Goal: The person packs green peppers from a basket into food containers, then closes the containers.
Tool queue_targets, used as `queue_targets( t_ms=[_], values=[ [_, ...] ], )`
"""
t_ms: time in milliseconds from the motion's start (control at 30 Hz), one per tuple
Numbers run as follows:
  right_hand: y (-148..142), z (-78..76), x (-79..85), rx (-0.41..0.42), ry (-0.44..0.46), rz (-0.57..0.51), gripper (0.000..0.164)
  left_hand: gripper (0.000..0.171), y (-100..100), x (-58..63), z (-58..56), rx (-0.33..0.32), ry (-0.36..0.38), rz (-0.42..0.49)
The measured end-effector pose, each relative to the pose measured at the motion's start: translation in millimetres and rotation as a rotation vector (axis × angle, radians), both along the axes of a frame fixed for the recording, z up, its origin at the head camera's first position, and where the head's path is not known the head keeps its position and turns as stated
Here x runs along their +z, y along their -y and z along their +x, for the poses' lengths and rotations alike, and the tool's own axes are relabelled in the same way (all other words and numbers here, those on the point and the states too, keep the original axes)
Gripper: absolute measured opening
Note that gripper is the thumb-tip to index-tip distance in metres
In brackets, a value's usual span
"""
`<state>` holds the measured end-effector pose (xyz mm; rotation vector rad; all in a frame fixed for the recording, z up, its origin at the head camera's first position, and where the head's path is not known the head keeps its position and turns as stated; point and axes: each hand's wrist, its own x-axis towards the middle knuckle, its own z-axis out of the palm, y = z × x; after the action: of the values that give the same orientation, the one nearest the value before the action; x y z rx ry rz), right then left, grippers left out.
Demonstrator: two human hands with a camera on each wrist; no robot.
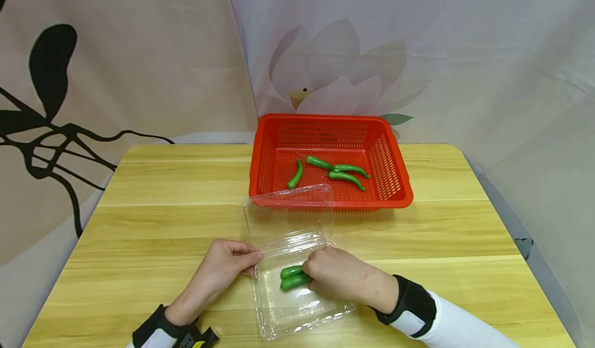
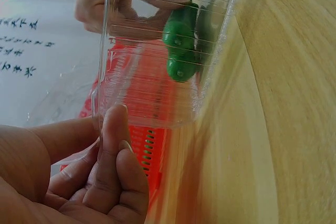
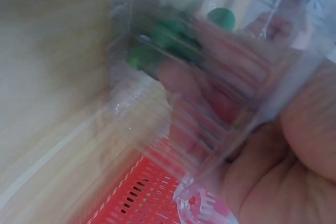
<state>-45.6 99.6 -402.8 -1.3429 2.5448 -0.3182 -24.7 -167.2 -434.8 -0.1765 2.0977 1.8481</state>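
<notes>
A clear plastic clamshell box (image 1: 302, 317) lies on the table with its lid (image 1: 283, 221) folded back. My left hand (image 1: 228, 262) pinches the box's left rim between thumb and fingers, as the left wrist view also shows. Reaching inside, my right hand (image 1: 341, 275) holds a green chili pepper (image 1: 294, 282) with curled fingers. A second green chili (image 1: 291, 271) lies right beside it, and the hand covers the right ends of both. Through the box wall, the left wrist view shows the rounded ends of the green chilies (image 2: 181, 51). The right wrist view is blurred.
Behind the box stands a red perforated basket (image 1: 325, 119), its front edge overlapped by the lid. Several green chilies (image 1: 321, 163) lie on its floor. Everything sits on a wooden table (image 1: 176, 224), with a printed cloth (image 1: 162, 53) hanging behind.
</notes>
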Motion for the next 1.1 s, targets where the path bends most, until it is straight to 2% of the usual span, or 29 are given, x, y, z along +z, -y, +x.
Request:
queue_targets(
  t_ms=[767,1100],
  values=[
    [0.7,-0.6,-6.1,0.022,-0.115,-0.001,0.023,0.018,-0.8,0.1,0.5,0.000,0.000,-0.013],
    [-2.0,-0.2,5.0,0.039,-0.102,-0.057,0.022,0.018,-0.7,0.5,0.8,-0.003,-0.001,-0.007]
  ],
)
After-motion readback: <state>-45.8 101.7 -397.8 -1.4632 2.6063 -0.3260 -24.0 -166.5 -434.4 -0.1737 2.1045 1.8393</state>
